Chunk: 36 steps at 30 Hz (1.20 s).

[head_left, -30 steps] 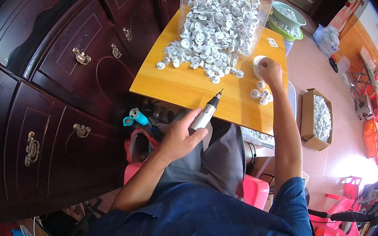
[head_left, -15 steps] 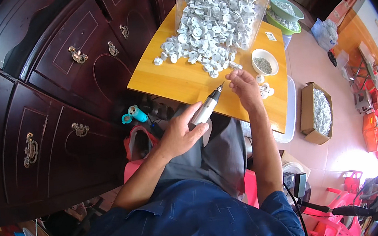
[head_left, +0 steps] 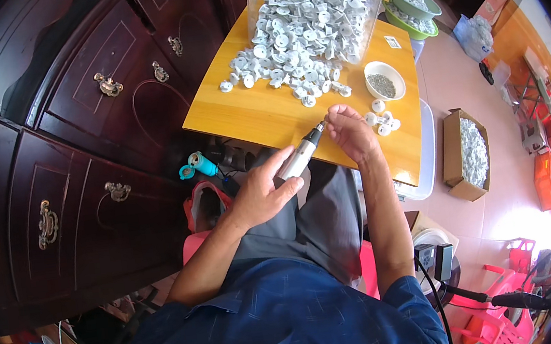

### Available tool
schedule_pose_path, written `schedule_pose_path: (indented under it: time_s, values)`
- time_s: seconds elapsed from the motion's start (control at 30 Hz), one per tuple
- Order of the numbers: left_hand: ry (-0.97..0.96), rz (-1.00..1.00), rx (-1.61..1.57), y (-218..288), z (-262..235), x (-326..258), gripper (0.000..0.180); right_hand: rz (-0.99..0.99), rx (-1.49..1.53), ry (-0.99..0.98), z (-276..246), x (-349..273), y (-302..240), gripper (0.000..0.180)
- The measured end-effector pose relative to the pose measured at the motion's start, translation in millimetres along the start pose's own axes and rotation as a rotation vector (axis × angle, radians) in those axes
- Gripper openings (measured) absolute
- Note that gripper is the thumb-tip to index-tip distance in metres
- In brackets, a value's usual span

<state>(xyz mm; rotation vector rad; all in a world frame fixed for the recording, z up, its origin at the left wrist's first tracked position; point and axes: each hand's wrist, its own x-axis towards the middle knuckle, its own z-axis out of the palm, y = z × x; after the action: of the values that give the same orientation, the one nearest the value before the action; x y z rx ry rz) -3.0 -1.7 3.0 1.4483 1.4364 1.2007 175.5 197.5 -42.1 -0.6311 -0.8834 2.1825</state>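
Left hand grips silver driver — right hand at its tip, whether pinching anything can't tell. Likely loading tip — next move calls for steady alignment.

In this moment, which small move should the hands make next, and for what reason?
Probably the right hand should ease back from the tip of the silver tool, once anything it pinches is seated there: its fingertips are at that tip and would block it, while the left hand grips the tool. Whether a small piece is there, I cannot tell.
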Motion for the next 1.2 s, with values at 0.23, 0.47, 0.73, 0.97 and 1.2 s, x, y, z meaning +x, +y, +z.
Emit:
schedule_pose_path:
  time_s: [0.23,0.47,0.73,0.97,1.2]
  values:
    - [-0.016,0.035,0.012,-3,2,1,0.057,-0.022,-0.071,-0.019,-10,3,0,0.008]
    - [-0.105,-0.064,-0.152,1,-4,0,0.057,0.026,-0.040,-0.137,-15,-3,-7,0.010]
    - [-0.191,-0.192,-0.523,8,-5,0,0.056,-0.050,-0.101,-0.183,-20,-7,-10,0.013]
    - [-0.024,0.003,-0.081,1,0,-1,0.056,-0.013,-0.237,0.016,7,-10,-16,0.027]
    - [0.046,0.011,0.006,3,-3,1,0.056,-0.315,-0.980,0.382,-4,5,-30,0.040]
